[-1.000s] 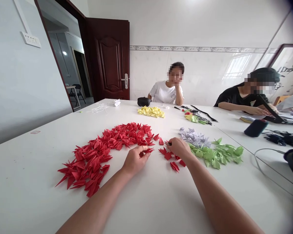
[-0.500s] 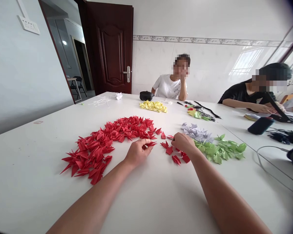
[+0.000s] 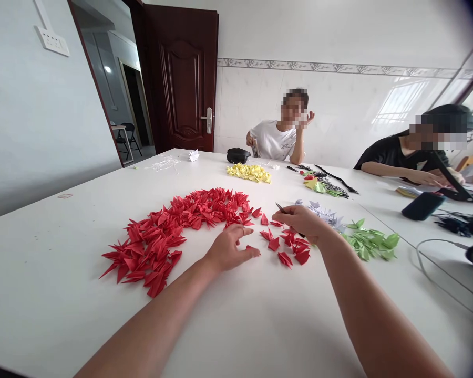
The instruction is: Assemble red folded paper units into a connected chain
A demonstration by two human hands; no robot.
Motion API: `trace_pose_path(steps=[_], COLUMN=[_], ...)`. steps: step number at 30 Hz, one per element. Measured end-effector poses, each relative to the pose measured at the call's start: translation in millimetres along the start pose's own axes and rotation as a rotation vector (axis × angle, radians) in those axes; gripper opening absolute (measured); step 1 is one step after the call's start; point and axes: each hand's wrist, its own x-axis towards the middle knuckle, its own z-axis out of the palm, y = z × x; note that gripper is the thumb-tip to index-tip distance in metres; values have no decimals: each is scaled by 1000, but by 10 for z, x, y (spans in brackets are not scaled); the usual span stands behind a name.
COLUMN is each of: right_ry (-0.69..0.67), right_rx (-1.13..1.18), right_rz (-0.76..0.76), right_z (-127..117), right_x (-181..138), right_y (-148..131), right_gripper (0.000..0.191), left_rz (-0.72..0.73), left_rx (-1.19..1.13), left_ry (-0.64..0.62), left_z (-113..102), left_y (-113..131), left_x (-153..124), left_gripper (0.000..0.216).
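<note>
My left hand [image 3: 232, 248] hovers low over the white table with thumb and fingers apart. A small red folded-paper crane [image 3: 252, 249] shows right at its thumb tip; whether they touch, I cannot tell. My right hand [image 3: 299, 220] is closed around a slim dark pointed tool [image 3: 280, 208], perhaps tweezers, its tip aimed up and left. Under and beside that hand lie several loose red paper cranes [image 3: 274, 244]. A large curved heap of red cranes [image 3: 157, 241] spreads to the left and behind my left hand.
White cranes [image 3: 323, 212] and green cranes [image 3: 372, 241] lie right of my right hand. Farther back are yellow cranes [image 3: 248, 172], a black case [image 3: 237, 155] and strung cranes [image 3: 319, 184]. Two people sit across the table; a cable [image 3: 421, 252] runs along the right.
My left hand has opened from its pinch on a red crane and dropped slightly. My right hand has shifted right and up, showing the tool's tip. The person opposite has moved a hand outward from the face.
</note>
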Motion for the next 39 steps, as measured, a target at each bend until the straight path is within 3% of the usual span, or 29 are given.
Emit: trace_pose_path(steps=[5,13,19,26,30,35,39], right_ry=[-101,-93,-98,-136,-78,74,163], right_rx=[205,267,290,343,374,134,-249], right_rz=[-66,-88,-122,-53,-47,-79,-284], right_z=[246,521,564,566,576,647,764], right_x=[-117,-121,-120,-186,-194,-340,-632], right_y=[-246,-306,-274,-331,-339,-168,83], right_gripper=[27,25,24,35,40,35,23], left_rz=[-24,-104,-100,-86,-82,-14,18], left_rx=[-172,-321,-307,-359,-403,-388,-346], left_ry=[178,278,295,276,274,387,535], left_z=[-13,-10,-23,-34,-39,-107,-329], left_y=[48,72,69,52,0,-50,-19], left_x=[17,31,42,60,72,83,116], left_gripper=[33,27,23,20,17,14,12])
